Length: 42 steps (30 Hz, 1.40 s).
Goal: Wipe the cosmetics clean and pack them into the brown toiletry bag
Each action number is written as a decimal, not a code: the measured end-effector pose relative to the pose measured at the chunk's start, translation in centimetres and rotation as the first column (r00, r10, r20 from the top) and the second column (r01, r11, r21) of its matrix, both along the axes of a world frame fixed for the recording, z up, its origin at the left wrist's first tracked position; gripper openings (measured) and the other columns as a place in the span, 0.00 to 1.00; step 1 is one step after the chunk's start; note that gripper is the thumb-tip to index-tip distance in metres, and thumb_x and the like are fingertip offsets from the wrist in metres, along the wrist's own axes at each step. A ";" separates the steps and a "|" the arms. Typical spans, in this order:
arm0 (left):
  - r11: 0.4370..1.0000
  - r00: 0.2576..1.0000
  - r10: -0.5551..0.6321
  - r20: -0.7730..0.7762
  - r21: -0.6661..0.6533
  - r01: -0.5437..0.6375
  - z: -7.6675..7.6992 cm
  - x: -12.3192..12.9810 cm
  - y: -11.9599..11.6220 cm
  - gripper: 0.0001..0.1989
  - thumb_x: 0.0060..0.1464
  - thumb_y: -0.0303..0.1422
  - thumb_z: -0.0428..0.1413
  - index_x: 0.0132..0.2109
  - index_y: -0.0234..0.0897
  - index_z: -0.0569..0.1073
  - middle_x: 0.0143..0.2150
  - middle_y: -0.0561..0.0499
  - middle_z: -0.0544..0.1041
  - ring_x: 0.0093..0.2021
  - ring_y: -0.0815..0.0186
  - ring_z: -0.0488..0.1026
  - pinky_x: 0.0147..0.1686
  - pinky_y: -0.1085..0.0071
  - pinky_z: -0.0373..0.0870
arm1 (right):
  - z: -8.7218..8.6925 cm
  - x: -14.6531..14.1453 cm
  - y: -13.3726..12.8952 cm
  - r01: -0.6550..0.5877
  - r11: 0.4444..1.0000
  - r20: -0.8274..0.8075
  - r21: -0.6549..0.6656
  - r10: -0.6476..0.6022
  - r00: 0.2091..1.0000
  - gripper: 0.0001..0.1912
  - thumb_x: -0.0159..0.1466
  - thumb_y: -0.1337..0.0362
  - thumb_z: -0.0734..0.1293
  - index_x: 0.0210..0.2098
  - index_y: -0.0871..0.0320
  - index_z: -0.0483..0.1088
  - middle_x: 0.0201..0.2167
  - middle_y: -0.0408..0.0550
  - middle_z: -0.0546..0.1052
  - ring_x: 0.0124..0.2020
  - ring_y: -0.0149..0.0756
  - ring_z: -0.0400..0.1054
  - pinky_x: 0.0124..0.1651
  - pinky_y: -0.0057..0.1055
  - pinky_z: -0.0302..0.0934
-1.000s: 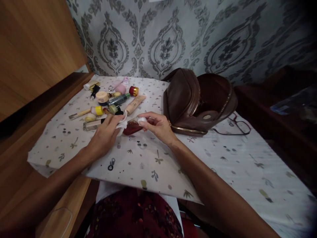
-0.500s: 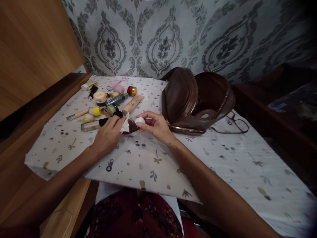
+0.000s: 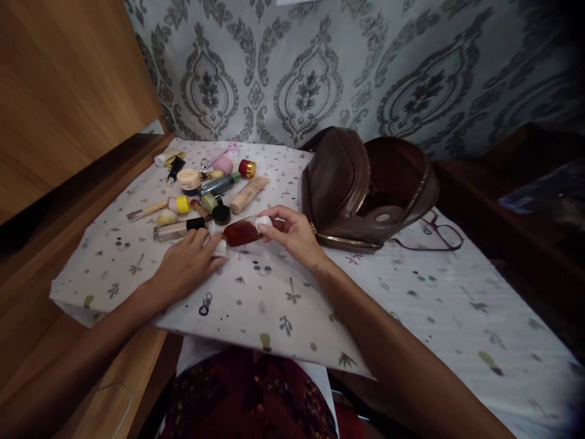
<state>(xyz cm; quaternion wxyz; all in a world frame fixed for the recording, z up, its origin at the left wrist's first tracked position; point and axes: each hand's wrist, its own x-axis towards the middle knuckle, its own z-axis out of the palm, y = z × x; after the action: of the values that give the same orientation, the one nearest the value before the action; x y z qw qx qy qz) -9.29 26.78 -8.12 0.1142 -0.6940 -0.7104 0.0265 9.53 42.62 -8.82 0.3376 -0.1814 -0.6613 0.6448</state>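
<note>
A flat clear bottle of red-brown liquid [image 3: 242, 233] lies on its side just above the cloth. My right hand [image 3: 292, 236] pinches it by its white cap [image 3: 263, 224]. At the bottle's other end, my left hand [image 3: 188, 259] has its fingers closed on a crumpled white tissue [image 3: 220, 247], partly hidden under them. Whether the fingertips also touch the bottle I cannot tell. Close to the left fingers are a black-capped bottle of beige liquid [image 3: 171, 231] and a round black-lidded jar [image 3: 222, 214]. Beyond the bottle rests a beige tube [image 3: 249, 194].
Several cosmetics, including a cream jar [image 3: 188, 181], a green-capped bottle [image 3: 218, 184] and a yellow-banded brush [image 3: 150, 210], cluster at the table's left. To the right, a brown bag [image 3: 336, 189] stands unzipped, with red-framed glasses [image 3: 450, 238] beside it. A patterned wall rises behind.
My left hand has drawn the tissue left off the bottle's side, so its red-brown body now shows. My right hand keeps its pinch on the cap. The view has shifted slightly.
</note>
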 end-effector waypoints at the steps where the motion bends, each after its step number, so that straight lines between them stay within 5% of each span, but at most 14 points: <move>1: 1.000 1.000 -0.020 0.007 -0.008 0.020 0.0 -0.1 -0.3 0.25 0.66 0.42 0.48 0.64 0.33 0.62 0.51 0.38 0.70 0.51 0.50 0.69 0.40 0.61 0.73 | 0.0 0.0 0.0 0.001 1.000 0.001 -0.012 -0.001 1.000 0.20 0.55 0.53 0.76 0.39 0.59 0.71 0.30 0.41 0.73 0.25 0.25 0.66 0.31 0.28 0.64; 7: 0.996 0.986 -0.075 0.146 -0.042 0.082 0.8 -1.2 -1.0 0.22 0.60 0.22 0.41 0.59 0.31 0.65 0.45 0.40 0.70 0.44 0.56 0.69 0.40 0.61 0.72 | -0.2 0.0 0.1 -0.023 0.997 -0.007 -0.080 0.022 1.000 0.22 0.53 0.54 0.76 0.41 0.59 0.71 0.30 0.42 0.75 0.27 0.27 0.67 0.34 0.29 0.66; 14: 0.954 0.902 -0.217 0.373 0.275 0.116 2.8 1.8 1.6 0.19 0.67 0.33 0.42 0.62 0.37 0.62 0.55 0.42 0.73 0.55 0.56 0.71 0.53 0.59 0.71 | 0.0 0.0 0.0 -0.020 0.999 -0.011 -0.027 0.020 1.000 0.22 0.53 0.52 0.77 0.40 0.59 0.72 0.31 0.43 0.75 0.28 0.27 0.67 0.34 0.29 0.66; 19: 0.970 0.955 -0.135 0.265 0.231 0.073 2.7 3.6 3.3 0.18 0.68 0.33 0.43 0.60 0.34 0.67 0.48 0.41 0.75 0.48 0.55 0.75 0.44 0.62 0.74 | 0.3 0.0 -0.2 -0.036 0.999 -0.030 0.019 0.036 0.999 0.23 0.52 0.51 0.77 0.38 0.59 0.72 0.28 0.41 0.73 0.28 0.28 0.66 0.35 0.28 0.65; 33: 0.985 0.930 -0.028 0.365 0.167 -0.036 -0.1 -0.9 3.1 0.14 0.67 0.34 0.45 0.50 0.35 0.72 0.46 0.44 0.78 0.46 0.57 0.76 0.45 0.63 0.72 | -0.6 0.0 0.5 0.032 0.994 -0.023 0.101 -0.029 0.999 0.20 0.57 0.52 0.74 0.44 0.58 0.75 0.31 0.43 0.75 0.27 0.27 0.66 0.33 0.29 0.65; 42: 0.959 0.882 -0.167 0.440 0.280 0.041 1.1 1.7 3.4 0.11 0.67 0.34 0.46 0.50 0.36 0.70 0.48 0.44 0.77 0.47 0.59 0.76 0.46 0.64 0.72 | -0.3 0.0 0.1 0.018 0.990 -0.051 0.140 -0.011 0.999 0.18 0.57 0.55 0.75 0.44 0.56 0.78 0.38 0.45 0.71 0.30 0.27 0.66 0.36 0.30 0.65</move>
<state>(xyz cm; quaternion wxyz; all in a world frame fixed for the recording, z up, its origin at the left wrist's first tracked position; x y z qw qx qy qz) -7.61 30.22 -6.97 0.0353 -0.6964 -0.6757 -0.2390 9.50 42.74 -9.09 0.3707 -0.1460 -0.6950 0.5985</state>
